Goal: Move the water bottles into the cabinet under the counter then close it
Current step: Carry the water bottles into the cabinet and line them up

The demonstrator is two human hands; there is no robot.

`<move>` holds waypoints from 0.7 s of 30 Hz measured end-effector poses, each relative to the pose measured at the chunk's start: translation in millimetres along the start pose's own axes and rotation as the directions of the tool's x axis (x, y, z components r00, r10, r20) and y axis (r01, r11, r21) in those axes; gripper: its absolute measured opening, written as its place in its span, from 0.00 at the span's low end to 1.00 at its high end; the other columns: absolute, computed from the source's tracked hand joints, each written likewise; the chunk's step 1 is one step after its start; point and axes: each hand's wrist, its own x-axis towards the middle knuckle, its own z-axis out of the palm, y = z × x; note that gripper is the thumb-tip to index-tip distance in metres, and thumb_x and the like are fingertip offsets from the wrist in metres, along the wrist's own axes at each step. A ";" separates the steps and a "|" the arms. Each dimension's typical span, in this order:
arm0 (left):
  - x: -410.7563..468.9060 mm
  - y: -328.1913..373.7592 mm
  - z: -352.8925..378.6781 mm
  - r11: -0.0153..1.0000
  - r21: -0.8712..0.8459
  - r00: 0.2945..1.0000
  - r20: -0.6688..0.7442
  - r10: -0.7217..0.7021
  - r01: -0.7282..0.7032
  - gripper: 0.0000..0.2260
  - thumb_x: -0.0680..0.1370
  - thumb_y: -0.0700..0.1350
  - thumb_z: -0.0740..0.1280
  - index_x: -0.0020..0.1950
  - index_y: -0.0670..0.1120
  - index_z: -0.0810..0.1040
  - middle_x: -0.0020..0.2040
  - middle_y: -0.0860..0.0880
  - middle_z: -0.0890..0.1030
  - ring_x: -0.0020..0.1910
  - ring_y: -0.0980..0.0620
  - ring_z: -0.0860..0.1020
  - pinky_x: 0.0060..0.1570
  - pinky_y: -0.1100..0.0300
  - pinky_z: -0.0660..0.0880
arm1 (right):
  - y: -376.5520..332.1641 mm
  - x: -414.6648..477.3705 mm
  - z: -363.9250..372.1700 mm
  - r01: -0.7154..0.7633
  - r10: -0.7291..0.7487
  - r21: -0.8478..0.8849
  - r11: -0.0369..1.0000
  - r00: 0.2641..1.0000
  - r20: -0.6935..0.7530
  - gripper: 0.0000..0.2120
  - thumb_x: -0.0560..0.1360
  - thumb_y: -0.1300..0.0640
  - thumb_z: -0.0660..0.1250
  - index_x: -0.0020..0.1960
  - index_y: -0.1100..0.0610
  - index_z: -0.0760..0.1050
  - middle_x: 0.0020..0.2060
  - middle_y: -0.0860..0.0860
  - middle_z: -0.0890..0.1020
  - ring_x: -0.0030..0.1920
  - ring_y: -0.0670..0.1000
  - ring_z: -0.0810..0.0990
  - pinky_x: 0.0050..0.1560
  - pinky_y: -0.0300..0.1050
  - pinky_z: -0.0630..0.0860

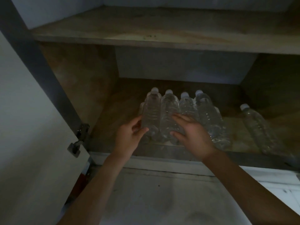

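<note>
No text, brand, number or sign can be read here. The clear water bottles (152,114) in the cabinet (84,82) show no label that is readable. The view is dark and a little blurred, so small print cannot be told.

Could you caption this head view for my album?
Left hand and right hand hold clustered bottles in the open cabinet; a lone bottle stands apart.
</note>
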 end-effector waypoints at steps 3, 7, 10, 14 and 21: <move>5.6 -0.4 1.4 1.000 0.012 1.000 -0.010 0.009 -0.009 0.19 0.75 0.41 0.71 0.66 0.49 0.76 0.57 0.54 0.82 0.54 0.62 0.80 0.56 0.64 0.77 | -0.8 6.7 -0.8 -0.005 0.005 -0.026 1.000 1.000 0.017 0.27 0.78 0.54 0.68 0.76 0.54 0.65 0.74 0.51 0.69 0.74 0.52 0.66 0.72 0.44 0.61; 11.5 -2.2 3.3 1.000 -0.002 1.000 -0.020 0.010 -0.010 0.19 0.75 0.41 0.71 0.66 0.50 0.76 0.56 0.55 0.82 0.52 0.67 0.79 0.54 0.69 0.77 | -0.8 13.9 0.5 -0.016 0.016 -0.012 1.000 1.000 -0.003 0.27 0.78 0.56 0.69 0.75 0.56 0.66 0.73 0.52 0.71 0.72 0.54 0.68 0.71 0.44 0.63; 14.3 -3.9 5.6 1.000 0.006 0.999 -0.031 0.016 -0.015 0.19 0.75 0.42 0.72 0.66 0.50 0.76 0.56 0.54 0.82 0.52 0.66 0.80 0.54 0.65 0.78 | 0.1 17.9 2.0 -0.023 0.023 -0.015 1.000 0.999 -0.023 0.26 0.78 0.57 0.69 0.74 0.56 0.67 0.72 0.53 0.72 0.71 0.55 0.69 0.69 0.45 0.65; 14.7 -10.2 -1.1 0.999 0.003 0.999 0.012 -0.043 0.043 0.23 0.74 0.45 0.73 0.68 0.50 0.74 0.59 0.56 0.81 0.57 0.62 0.79 0.58 0.58 0.78 | 1.0 15.0 5.7 -0.034 0.033 -0.022 0.999 0.999 -0.043 0.27 0.79 0.55 0.67 0.76 0.54 0.65 0.73 0.52 0.70 0.72 0.54 0.69 0.70 0.47 0.66; -0.9 -43.4 -3.3 0.988 0.002 0.987 0.016 -0.157 0.157 0.34 0.66 0.56 0.77 0.70 0.51 0.72 0.62 0.53 0.80 0.60 0.56 0.79 0.62 0.51 0.76 | 11.9 -2.7 16.3 -0.084 0.075 -0.051 0.995 0.985 -0.157 0.30 0.75 0.48 0.71 0.73 0.54 0.69 0.73 0.53 0.70 0.75 0.54 0.64 0.70 0.44 0.58</move>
